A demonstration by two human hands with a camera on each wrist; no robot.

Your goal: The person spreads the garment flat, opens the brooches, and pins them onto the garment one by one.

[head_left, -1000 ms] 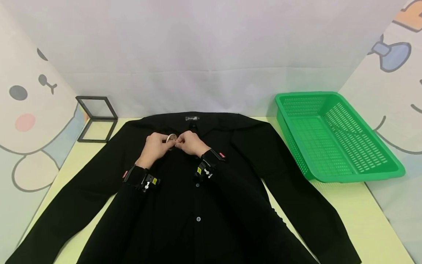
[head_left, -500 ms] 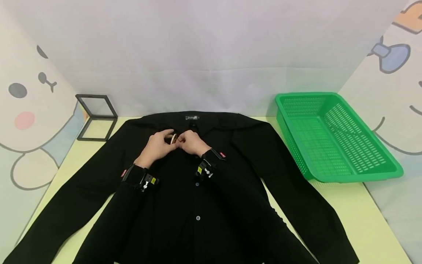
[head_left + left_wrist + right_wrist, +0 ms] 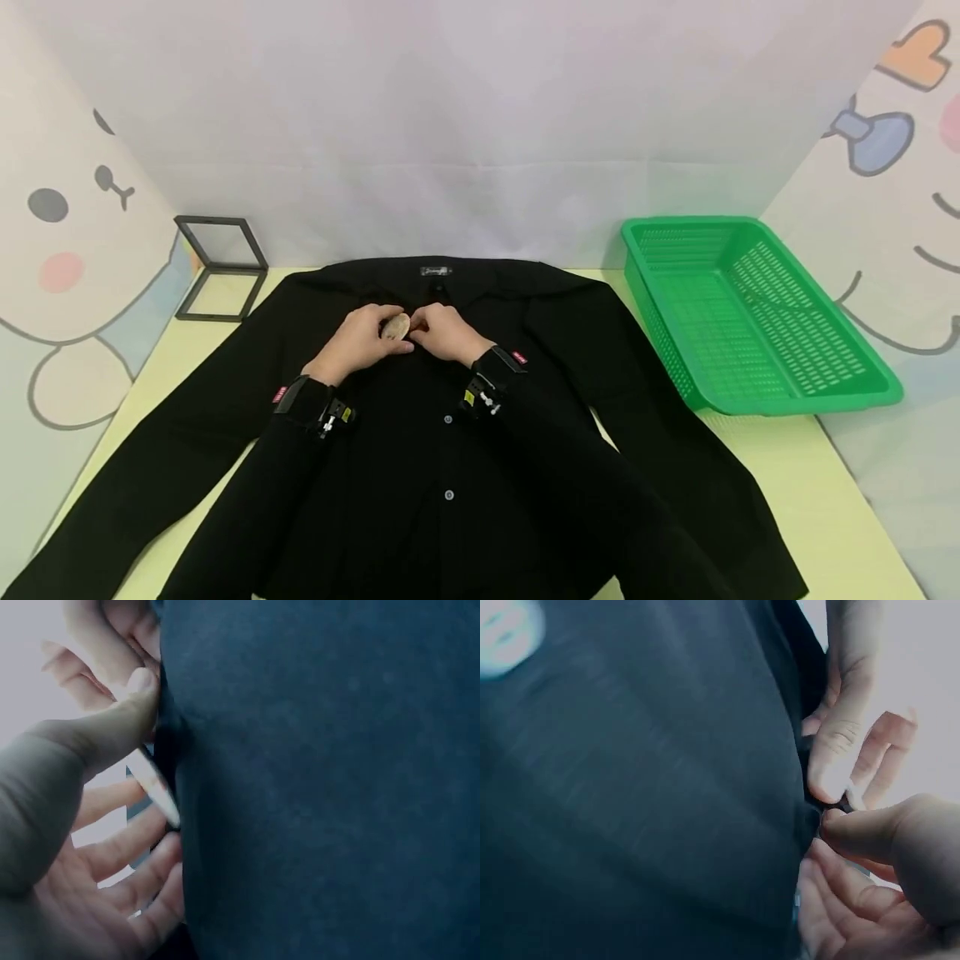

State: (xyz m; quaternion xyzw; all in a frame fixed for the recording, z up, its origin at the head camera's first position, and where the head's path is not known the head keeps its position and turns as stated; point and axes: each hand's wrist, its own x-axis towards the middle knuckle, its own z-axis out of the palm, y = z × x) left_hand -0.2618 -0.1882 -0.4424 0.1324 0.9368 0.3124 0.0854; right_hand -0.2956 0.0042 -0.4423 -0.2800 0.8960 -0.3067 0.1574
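Note:
A black long-sleeved shirt (image 3: 405, 467) lies spread face up with its collar at the far end. Near the collar, the left hand (image 3: 358, 340) holds a round, pale badge (image 3: 395, 327) between thumb and fingers. Only the badge's thin white edge (image 3: 156, 787) shows in the left wrist view, close against the dark cloth. The right hand (image 3: 448, 332) is just right of the badge, fingers curled. In the right wrist view its thumb (image 3: 862, 829) and forefinger pinch at the shirt cloth beside the left thumb. The exact spot between the fingertips is partly hidden.
A green plastic basket (image 3: 810, 408) stands at the right on the pale yellow table (image 3: 832, 517). A black hinged frame (image 3: 217, 269) stands open at the back left. White cloth walls (image 3: 480, 125) with cartoon prints enclose the back and sides.
The badge, edge-on half a second ago, now has its pale face tilted up to the head view. The right hand has moved slightly right and nearer the person. The view has shifted a little.

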